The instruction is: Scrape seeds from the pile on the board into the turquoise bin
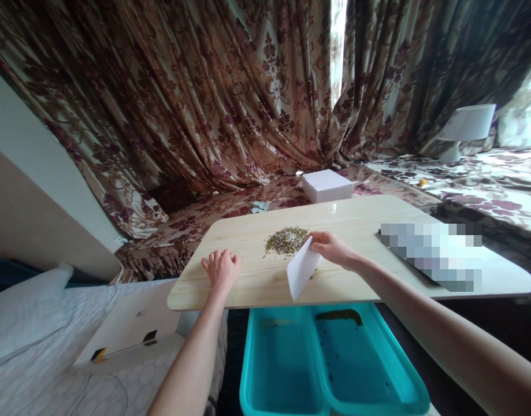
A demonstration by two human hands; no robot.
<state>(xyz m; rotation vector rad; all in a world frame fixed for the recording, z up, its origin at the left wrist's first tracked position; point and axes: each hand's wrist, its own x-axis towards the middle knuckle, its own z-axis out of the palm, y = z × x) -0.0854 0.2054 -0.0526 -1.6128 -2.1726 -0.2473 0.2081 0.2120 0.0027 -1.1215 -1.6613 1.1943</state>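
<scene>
A loose pile of small green and whitish grains (286,240) lies near the middle of the pale wooden tabletop (252,283). Just right of it, my right hand (332,248) pinches the upper corner of a white sheet of paper or thin card (302,270), which stands tilted beside the pile. My left hand (222,268) rests palm down on the tabletop, left of the pile, fingers apart and holding nothing. Below the front edge sits a teal tub (318,370) with two compartments. A strip of greenish grains (341,315) lies in its right compartment; a faint pale streak shows in the left.
At the table's right lies a flat, dark-edged object (430,254), its surface pixelated. Behind the table is a white box (328,185). A bed (35,323) with an open white carton (130,323) is at left. A lamp (471,124) stands far right.
</scene>
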